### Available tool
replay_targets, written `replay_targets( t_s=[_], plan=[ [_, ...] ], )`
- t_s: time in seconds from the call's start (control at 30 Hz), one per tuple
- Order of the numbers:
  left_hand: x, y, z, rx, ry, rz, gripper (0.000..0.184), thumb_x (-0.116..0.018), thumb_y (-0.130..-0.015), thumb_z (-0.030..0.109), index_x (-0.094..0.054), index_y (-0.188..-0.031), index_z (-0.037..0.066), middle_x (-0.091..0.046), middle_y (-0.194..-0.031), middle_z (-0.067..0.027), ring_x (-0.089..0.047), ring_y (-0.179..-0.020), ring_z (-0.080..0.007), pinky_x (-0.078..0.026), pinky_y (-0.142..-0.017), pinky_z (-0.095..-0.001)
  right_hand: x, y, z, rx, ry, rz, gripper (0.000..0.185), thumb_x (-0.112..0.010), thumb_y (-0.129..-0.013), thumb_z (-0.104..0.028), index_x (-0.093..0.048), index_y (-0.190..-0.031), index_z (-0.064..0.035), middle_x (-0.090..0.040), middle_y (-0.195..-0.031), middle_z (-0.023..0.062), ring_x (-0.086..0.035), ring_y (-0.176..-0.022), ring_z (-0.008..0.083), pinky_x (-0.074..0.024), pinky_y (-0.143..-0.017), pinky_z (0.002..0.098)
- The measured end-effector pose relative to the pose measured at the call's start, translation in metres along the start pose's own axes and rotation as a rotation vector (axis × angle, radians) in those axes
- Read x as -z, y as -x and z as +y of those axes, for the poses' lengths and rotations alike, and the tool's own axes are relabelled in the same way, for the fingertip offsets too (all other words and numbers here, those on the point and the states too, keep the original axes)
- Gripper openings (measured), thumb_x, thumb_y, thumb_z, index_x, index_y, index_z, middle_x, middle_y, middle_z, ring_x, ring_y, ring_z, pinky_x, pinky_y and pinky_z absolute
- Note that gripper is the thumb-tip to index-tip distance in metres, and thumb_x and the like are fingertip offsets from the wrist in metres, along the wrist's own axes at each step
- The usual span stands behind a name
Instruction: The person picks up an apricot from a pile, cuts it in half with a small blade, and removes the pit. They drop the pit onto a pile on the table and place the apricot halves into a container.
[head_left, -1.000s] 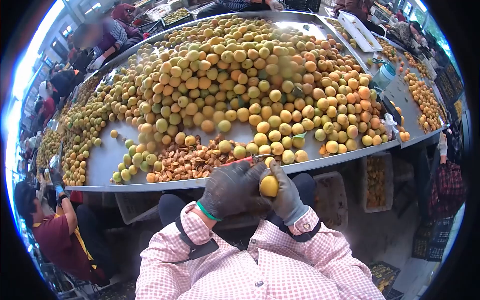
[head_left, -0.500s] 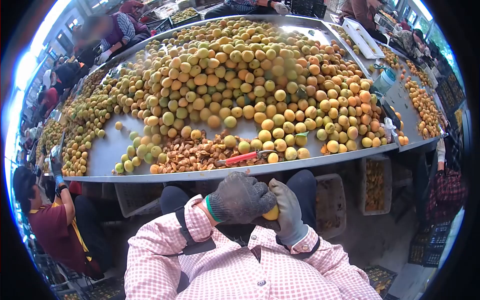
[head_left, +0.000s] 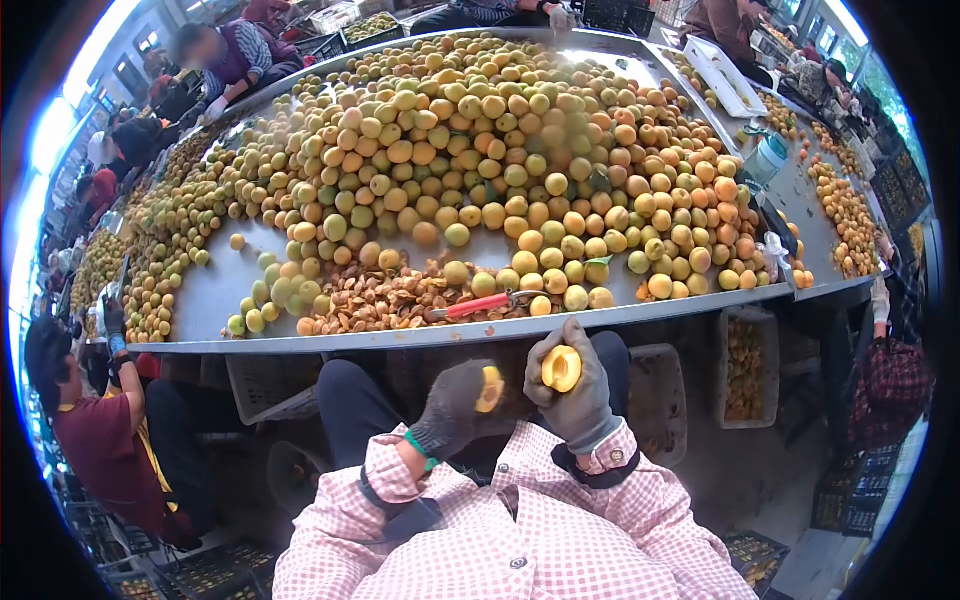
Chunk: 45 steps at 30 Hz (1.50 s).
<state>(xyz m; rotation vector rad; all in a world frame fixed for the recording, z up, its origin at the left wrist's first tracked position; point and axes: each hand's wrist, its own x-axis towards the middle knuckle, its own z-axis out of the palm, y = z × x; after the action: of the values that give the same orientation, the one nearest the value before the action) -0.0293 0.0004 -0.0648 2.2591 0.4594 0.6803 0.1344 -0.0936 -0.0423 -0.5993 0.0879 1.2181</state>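
Note:
My left hand (head_left: 452, 405), in a dark glove with a green cuff, is closed around an apricot half (head_left: 490, 389). Its cut side faces right, with a brownish centre; blur hides whether that is the pit. In a grey glove, my right hand (head_left: 578, 395) grips the other apricot half (head_left: 561, 369), cut side up with a hollow in the middle. Both hands hang apart over my lap, just below the table's front edge. Beyond them on the table lie red-handled pruning shears (head_left: 485, 304), against a heap of brown apricot pits (head_left: 385, 298).
A large pile of whole apricots (head_left: 450, 150) covers much of the metal table (head_left: 225, 295). Crates (head_left: 657, 400) stand beneath it. A co-worker (head_left: 100, 430) sits at the left; others work around the far side. A white tray (head_left: 722, 75) rests at the back right.
My hands were together around one apricot; now they are apart, each with a half. The left hand has moved left and down, and the cut faces have come into view.

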Motion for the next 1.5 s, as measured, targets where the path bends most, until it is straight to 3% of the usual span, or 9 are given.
replay_targets(
  t_s=[0.2, 0.3, 0.37, 0.47, 0.6, 0.73, 0.8, 0.97, 1.5],
  plan=[
    [0.015, 0.037, -0.057, -0.099, -0.242, -0.195, 0.043, -0.077, -0.069, 0.007, -0.056, -0.105, 0.003, -0.062, -0.096, -0.0126, -0.062, -0.086, -0.0296, -0.051, -0.074, -0.0372, 0.031, -0.003, -0.002, -0.196, 0.137, -0.080, 0.028, -0.046, -0.098, -0.033, -0.057, -0.092, -0.0077, -0.059, -0.085, 0.0020, -0.058, -0.078, 0.0136, -0.0479, -0.069, 0.0242],
    [0.018, 0.050, -0.074, 0.134, 0.163, -0.076, 0.030, -0.066, -0.084, 0.019, -0.056, -0.109, 0.007, -0.061, -0.099, -0.0121, -0.060, -0.090, -0.0299, -0.049, -0.079, -0.0391, 0.036, -0.012, 0.010, 0.063, 1.312, -0.233, 0.027, -0.056, -0.089, -0.026, -0.058, -0.105, -0.0038, -0.061, -0.094, 0.0123, -0.061, -0.090, 0.0250, -0.0467, -0.084, 0.0349],
    [0.027, 0.047, -0.078, 1.138, 1.651, -0.086, 0.032, -0.067, -0.085, 0.024, -0.056, -0.108, 0.005, -0.061, -0.102, -0.0087, -0.061, -0.095, -0.0255, -0.050, -0.082, -0.0364, 0.022, -0.020, 0.016, 0.313, 1.439, -0.223, 0.029, -0.058, -0.088, -0.025, -0.057, -0.108, -0.0039, -0.061, -0.098, 0.0139, -0.059, -0.094, 0.0278, -0.0458, -0.086, 0.0369],
    [0.011, 0.032, -0.054, 1.207, 1.540, 0.206, 0.039, -0.070, -0.083, 0.034, -0.056, -0.108, 0.008, -0.061, -0.101, -0.0054, -0.060, -0.096, -0.0213, -0.049, -0.085, -0.0352, -0.008, -0.025, 0.018, 0.525, 1.498, -0.310, 0.039, -0.065, -0.083, -0.024, -0.056, -0.116, -0.0038, -0.059, -0.109, 0.0160, -0.057, -0.105, 0.0312, -0.0431, -0.091, 0.0388],
    [-0.007, 0.020, -0.053, 0.742, 0.980, 0.045, 0.043, -0.067, -0.083, 0.042, -0.056, -0.109, 0.010, -0.060, -0.102, -0.0051, -0.060, -0.097, -0.0200, -0.048, -0.086, -0.0338, -0.014, -0.029, 0.038, 0.215, 1.255, -0.613, 0.043, -0.069, -0.082, -0.017, -0.053, -0.118, -0.0006, -0.059, -0.111, 0.0144, -0.058, -0.106, 0.0244, -0.0435, -0.093, 0.0326],
    [0.014, -0.008, -0.046, 1.231, 1.444, 0.001, 0.029, -0.067, -0.081, 0.030, -0.060, -0.100, 0.010, -0.061, -0.088, -0.0090, -0.059, -0.073, -0.0236, -0.048, -0.061, -0.0368, 0.000, -0.034, 0.040, 0.260, 1.080, -0.433, 0.036, -0.070, -0.082, -0.013, -0.054, -0.111, -0.0005, -0.060, -0.100, 0.0083, -0.060, -0.087, 0.0129, -0.0490, -0.079, 0.0262],
    [0.025, -0.031, -0.042, 0.261, 0.098, -0.168, 0.031, -0.062, -0.087, 0.035, -0.063, -0.101, 0.008, -0.063, -0.082, -0.0106, -0.061, -0.077, -0.0221, -0.048, -0.065, -0.0332, -0.009, -0.027, 0.020, 0.369, 1.139, 0.006, 0.031, -0.068, -0.081, -0.005, -0.051, -0.108, -0.0036, -0.060, -0.094, 0.0054, -0.058, -0.081, 0.0083, -0.0485, -0.070, 0.0211],
    [0.024, -0.089, -0.050, 0.082, -0.530, -0.084, 0.033, -0.069, -0.074, 0.027, -0.061, -0.099, 0.009, -0.060, -0.099, -0.0122, -0.060, -0.084, -0.0327, -0.048, -0.071, -0.0425, 0.010, -0.022, -0.025, -0.034, 0.347, 0.119, 0.025, -0.054, -0.085, -0.009, -0.051, -0.110, -0.0062, -0.058, -0.096, 0.0071, -0.060, -0.080, 0.0159, -0.0480, -0.064, 0.0243],
    [0.045, -0.094, -0.018, 0.315, 0.047, -0.232, 0.030, -0.069, -0.080, 0.024, -0.057, -0.100, 0.005, -0.062, -0.080, -0.0190, -0.064, -0.074, -0.0369, -0.050, -0.064, -0.0387, -0.023, -0.023, -0.017, -0.012, 0.617, -0.025, 0.035, -0.058, -0.093, -0.021, -0.052, -0.123, -0.0054, -0.059, -0.092, 0.0028, -0.056, -0.079, 0.0081, -0.0429, -0.066, 0.0199]
  ],
)
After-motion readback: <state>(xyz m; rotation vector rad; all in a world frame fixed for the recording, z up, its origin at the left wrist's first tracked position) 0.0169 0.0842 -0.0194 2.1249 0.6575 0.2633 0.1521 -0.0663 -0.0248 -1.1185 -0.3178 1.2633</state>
